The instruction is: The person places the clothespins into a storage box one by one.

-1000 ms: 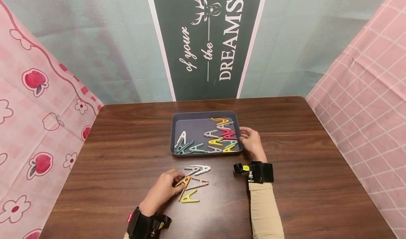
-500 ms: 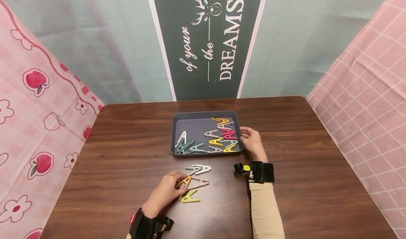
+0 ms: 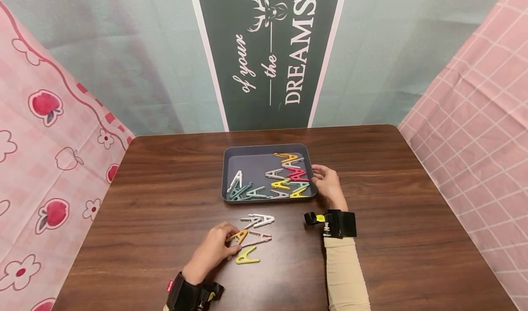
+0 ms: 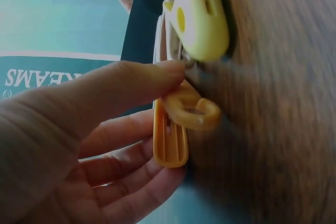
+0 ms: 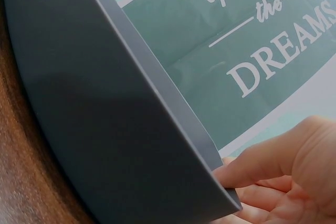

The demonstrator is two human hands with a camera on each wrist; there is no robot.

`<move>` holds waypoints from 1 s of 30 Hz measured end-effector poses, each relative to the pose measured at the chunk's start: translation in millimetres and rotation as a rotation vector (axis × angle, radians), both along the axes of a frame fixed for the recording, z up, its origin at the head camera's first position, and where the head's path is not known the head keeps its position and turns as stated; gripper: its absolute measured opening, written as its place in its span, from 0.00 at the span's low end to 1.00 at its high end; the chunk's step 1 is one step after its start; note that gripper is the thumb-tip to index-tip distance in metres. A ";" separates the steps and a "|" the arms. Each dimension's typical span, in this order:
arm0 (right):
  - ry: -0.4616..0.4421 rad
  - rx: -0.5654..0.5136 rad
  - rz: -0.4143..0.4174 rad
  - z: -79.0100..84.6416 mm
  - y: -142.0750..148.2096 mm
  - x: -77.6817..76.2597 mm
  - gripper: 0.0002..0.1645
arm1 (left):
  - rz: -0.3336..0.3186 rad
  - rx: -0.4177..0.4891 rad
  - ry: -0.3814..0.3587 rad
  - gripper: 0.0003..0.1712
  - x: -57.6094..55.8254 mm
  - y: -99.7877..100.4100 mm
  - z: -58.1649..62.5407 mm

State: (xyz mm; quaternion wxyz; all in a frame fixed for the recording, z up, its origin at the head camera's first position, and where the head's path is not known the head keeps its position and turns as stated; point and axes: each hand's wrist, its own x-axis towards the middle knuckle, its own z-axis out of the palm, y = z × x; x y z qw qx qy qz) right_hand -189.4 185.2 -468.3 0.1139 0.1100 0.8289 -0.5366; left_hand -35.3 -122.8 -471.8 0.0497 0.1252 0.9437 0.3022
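Observation:
My left hand (image 3: 212,249) pinches an orange clothespin (image 3: 241,236) between thumb and fingers, low over the table. In the left wrist view the thumb presses on one leg of the orange clothespin (image 4: 170,140), with the fingers behind the other. Just to its right lie a yellow-green clothespin (image 3: 247,256), a pale pinkish one (image 3: 260,239) and white clothespins (image 3: 264,220). My right hand (image 3: 327,182) holds the right side of a dark grey tray (image 3: 224,164); in the right wrist view its thumb lies at the rim by a corner, fingers partly hidden behind.
Inside the tray, several clothespins in red, yellow, white, orange and teal (image 3: 255,192) lie along the right side and front. The wooden table (image 3: 392,256) ends at a printed curtain (image 3: 165,72) behind, with pink cloths at both sides.
The orange clothespin has turned in my left hand, and its leg that pointed toward the front has drawn in toward the fingers. My left hand has shifted slightly; the right hand and tray stay put.

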 end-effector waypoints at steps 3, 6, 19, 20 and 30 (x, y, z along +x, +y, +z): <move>-0.002 -0.007 -0.001 -1.2 0.7 -0.6 0.26 | 0.022 -0.006 -0.007 0.13 -0.9 -2.0 0.0; 0.002 -0.011 0.006 -2.7 1.5 -1.6 0.26 | 0.033 -0.005 -0.006 0.13 -1.7 -3.3 0.1; 0.031 0.014 0.008 0.2 -1.1 0.4 0.24 | 0.058 -0.054 0.026 0.14 -6.1 -11.1 10.3; 0.022 0.001 0.010 -0.8 -0.8 -0.3 0.25 | 0.065 -0.060 0.024 0.14 -6.5 -12.6 11.0; 0.067 0.022 0.015 -3.8 0.3 -1.8 0.26 | 0.102 -0.038 0.055 0.15 -19.1 -24.0 18.1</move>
